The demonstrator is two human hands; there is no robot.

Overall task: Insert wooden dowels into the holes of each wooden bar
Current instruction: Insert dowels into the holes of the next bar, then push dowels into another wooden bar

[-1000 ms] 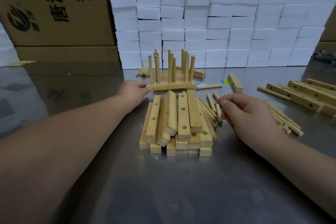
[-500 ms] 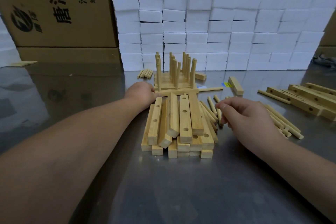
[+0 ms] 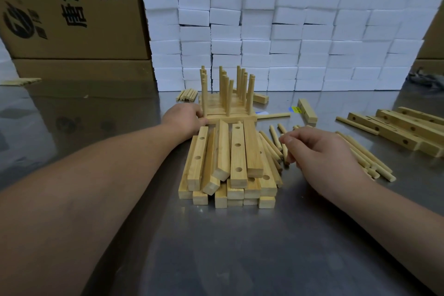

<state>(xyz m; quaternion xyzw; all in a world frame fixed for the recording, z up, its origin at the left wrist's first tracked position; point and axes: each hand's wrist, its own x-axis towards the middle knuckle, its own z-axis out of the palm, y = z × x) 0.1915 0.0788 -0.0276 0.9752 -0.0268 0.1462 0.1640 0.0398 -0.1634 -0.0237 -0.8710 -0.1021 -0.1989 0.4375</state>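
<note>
Hidden/unclear: the left hand (image 3: pixel 185 118) covers its own fingertips. Its thumb and curled fingers grip the left end of the nearest filled bar (image 3: pixel 230 117), centre frame.

The right hand (image 3: pixel 319 151), right of centre, has its fingers curled down onto the loose dowels (image 3: pixel 271 144). Cannot tell if a dowel is actually pinched.

Both forearms are cut off by the lower frame edge.

Filled bars (image 3: pixel 225 106) lie side by side, each with dowels standing upright in its holes. The rear ones are screened by the front dowels, so no count.

Pile of empty bars (image 3: pixel 237 163), lower centre, touches the nearest filled bar. Lower layers are mostly covered.

More dowels (image 3: pixel 370 158) are partly under the right hand.

More drilled bars (image 3: pixel 396 130) are cut off at the right edge.

Cartons (image 3: pixel 72 7), upper left: contents not visible. White blocks (image 3: pixel 288 31) are stacked behind, on the metal table (image 3: pixel 216 247).
</note>
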